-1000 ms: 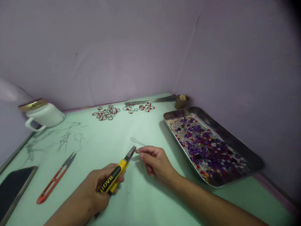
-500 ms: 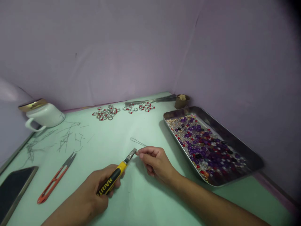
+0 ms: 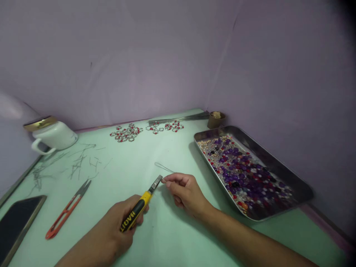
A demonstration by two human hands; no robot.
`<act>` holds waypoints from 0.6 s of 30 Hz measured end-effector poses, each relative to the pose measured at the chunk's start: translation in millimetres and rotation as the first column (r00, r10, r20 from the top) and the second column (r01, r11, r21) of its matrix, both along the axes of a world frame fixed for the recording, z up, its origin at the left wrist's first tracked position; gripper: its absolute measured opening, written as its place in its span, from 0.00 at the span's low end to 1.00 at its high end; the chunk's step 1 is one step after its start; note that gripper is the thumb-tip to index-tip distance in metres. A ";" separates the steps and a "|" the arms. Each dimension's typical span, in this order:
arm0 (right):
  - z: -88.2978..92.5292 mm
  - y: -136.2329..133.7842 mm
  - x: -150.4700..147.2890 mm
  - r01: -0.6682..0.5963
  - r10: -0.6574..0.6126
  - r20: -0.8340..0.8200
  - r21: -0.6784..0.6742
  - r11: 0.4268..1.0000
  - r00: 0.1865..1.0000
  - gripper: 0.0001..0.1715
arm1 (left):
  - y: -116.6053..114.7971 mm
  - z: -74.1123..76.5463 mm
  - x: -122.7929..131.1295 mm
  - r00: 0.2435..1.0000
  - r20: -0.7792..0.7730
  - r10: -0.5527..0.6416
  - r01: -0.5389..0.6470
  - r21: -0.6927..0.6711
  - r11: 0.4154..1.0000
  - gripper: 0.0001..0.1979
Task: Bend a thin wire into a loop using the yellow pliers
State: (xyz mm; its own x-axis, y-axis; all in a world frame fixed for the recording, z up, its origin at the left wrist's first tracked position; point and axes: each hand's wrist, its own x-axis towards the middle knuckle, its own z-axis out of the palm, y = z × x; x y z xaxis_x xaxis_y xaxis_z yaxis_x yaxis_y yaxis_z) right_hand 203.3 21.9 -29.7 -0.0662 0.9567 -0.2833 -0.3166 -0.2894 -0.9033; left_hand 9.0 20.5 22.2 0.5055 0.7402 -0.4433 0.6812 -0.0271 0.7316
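My left hand (image 3: pixel 126 218) is wrapped round yellow-and-black pliers (image 3: pixel 140 205), seen edge-on, with the metal jaws pointing up and right. My right hand (image 3: pixel 185 191) is closed in a pinch, its fingertips right beside the jaw tip. From behind its fingers a thin doubled wire (image 3: pixel 164 167) runs out to the upper left, ending in a narrow loop above the green table. What lies between the jaws and the fingertips is too small to make out.
A metal tray (image 3: pixel 271 157) of mixed beads stands right. Beaded rings (image 3: pixel 128 132) and a wire bundle (image 3: pixel 183 118) lie at the back, beside a small brown cup (image 3: pixel 216 120). Left are a white mug (image 3: pixel 55 136), wire scraps (image 3: pixel 78 165), orange snips (image 3: pixel 65 215) and a phone (image 3: pixel 19 226).
My left hand and the pliers have shifted slightly right and up. My right hand keeps nearly the same pose, with the wire loop still showing behind it.
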 end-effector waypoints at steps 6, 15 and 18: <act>-0.9 0.8 -1.1 0.000 0.001 0.018 -0.029 1.000 1.000 0.09 | -5.6 16.1 11.9 0.992 -0.110 0.061 -0.056 0.050 0.997 0.14; 1.2 1.5 -2.1 0.013 -0.014 -0.008 -0.060 0.998 1.000 0.09 | -14.3 -3.6 15.3 0.979 -0.202 0.021 0.037 0.280 0.959 0.17; 1.7 1.9 -2.4 0.026 -0.027 -0.017 -0.071 0.997 0.999 0.08 | -16.7 -15.3 17.9 0.927 -0.373 0.029 0.130 0.393 0.910 0.21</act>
State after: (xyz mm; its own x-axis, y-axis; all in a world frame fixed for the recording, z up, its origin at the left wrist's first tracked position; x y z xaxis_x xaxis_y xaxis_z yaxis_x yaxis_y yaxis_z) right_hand 200.9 23.8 -28.0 -0.0469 0.9360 -0.3489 -0.3413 -0.3433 -0.8750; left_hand 26.8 3.8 6.9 0.4094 0.8715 -0.2701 0.8849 -0.3071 0.3504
